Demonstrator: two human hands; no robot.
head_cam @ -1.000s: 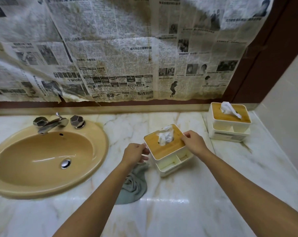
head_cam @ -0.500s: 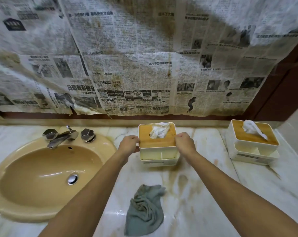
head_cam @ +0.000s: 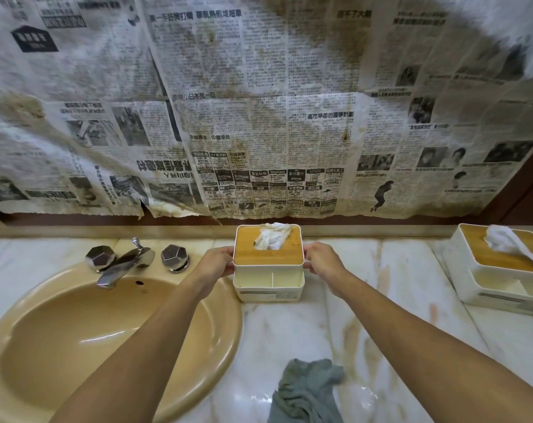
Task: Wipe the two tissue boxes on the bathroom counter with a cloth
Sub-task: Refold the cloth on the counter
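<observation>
Head view: tissue box [head_cam: 268, 280] sits at counter [head_cam: 292, 331] back edge, just right of sink [head_cam: 75, 346]; left hand [head_cam: 214, 265] and right hand [head_cam: 323, 262] grip its sides, fingers curled. Back-right corner: second tissue box [head_cam: 500, 279]. Front edge: grey cloth [head_cam: 304, 392], crumpled.

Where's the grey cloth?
Head view, bottom centre: crumpled grey cloth lies on the marble counter, right of the tan sink, nearer than the held white tissue box.
</observation>
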